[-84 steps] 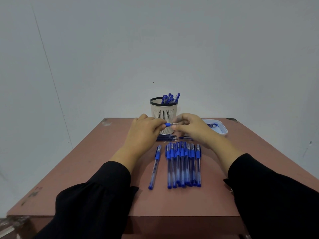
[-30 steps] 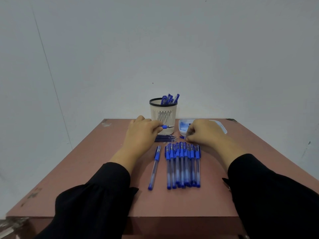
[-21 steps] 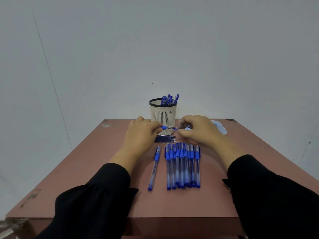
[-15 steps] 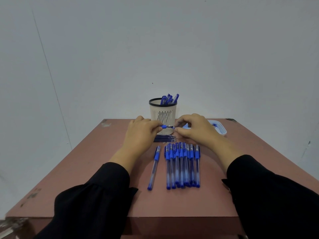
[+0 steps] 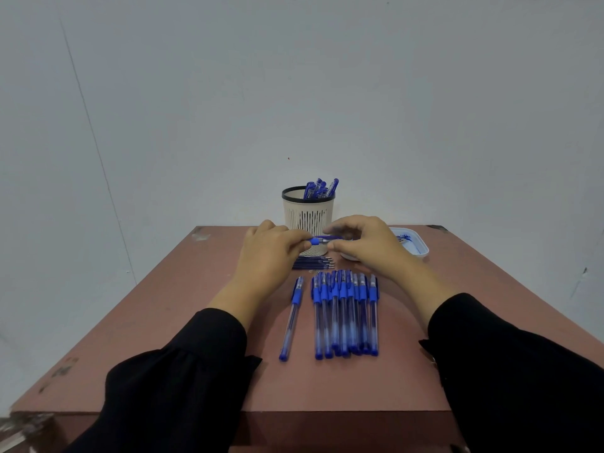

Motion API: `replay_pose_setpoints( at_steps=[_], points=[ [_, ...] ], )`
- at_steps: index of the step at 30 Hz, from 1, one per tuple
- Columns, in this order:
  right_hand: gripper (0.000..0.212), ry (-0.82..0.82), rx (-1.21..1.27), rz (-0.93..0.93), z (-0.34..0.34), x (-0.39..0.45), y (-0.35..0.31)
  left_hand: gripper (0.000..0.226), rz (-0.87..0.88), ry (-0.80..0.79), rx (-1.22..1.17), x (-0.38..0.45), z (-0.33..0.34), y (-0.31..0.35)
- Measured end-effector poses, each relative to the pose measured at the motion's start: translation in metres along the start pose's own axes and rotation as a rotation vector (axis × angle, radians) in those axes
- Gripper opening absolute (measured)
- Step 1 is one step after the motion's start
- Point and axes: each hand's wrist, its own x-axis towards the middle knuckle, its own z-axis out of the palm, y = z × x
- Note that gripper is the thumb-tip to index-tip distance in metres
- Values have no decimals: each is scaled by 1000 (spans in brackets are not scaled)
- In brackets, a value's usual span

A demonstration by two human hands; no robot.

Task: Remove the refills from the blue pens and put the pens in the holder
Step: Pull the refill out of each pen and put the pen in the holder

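My left hand [image 5: 270, 256] grips a blue pen [image 5: 318, 240] held crosswise in front of the cream slotted holder [image 5: 308, 212], which has several blue pens standing in it. My right hand [image 5: 369, 245] meets the pen's right end, its fingers curled around that end. Several blue pens lie side by side in a row [image 5: 345, 313] on the table below my hands. One more pen [image 5: 291, 322] lies alone to their left. A small pile of dark refills [image 5: 313, 263] lies just in front of the holder.
A shallow white tray [image 5: 412, 247] with small blue parts sits at the back right, partly behind my right hand. The reddish-brown table [image 5: 183, 322] ends at a front edge near my sleeves. A pale wall rises right behind the holder.
One second ago my right hand was down by the row's top. It has risen to the pen held in my left hand and now grips its right end.
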Motion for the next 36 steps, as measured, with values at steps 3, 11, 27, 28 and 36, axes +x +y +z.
replay_pose_setpoints(
  at_steps=[3,11,27,28,36],
  points=[
    [18,16,202,97,2,2,1,24,-43,53,-94,0,-1,1],
    [13,-6,305,160,6,3,-5,21,-59,108,-109,1,-5,3],
    [13,173,783,48,12,9,-13,22,-26,241,-150,7,-11,9],
    [13,216,849,66,12,11,-15,21,-17,266,-132,8,-11,9],
    [19,773,714,-158,-39,51,-45,65,-386,219,-277,24,-3,-13]
  ],
)
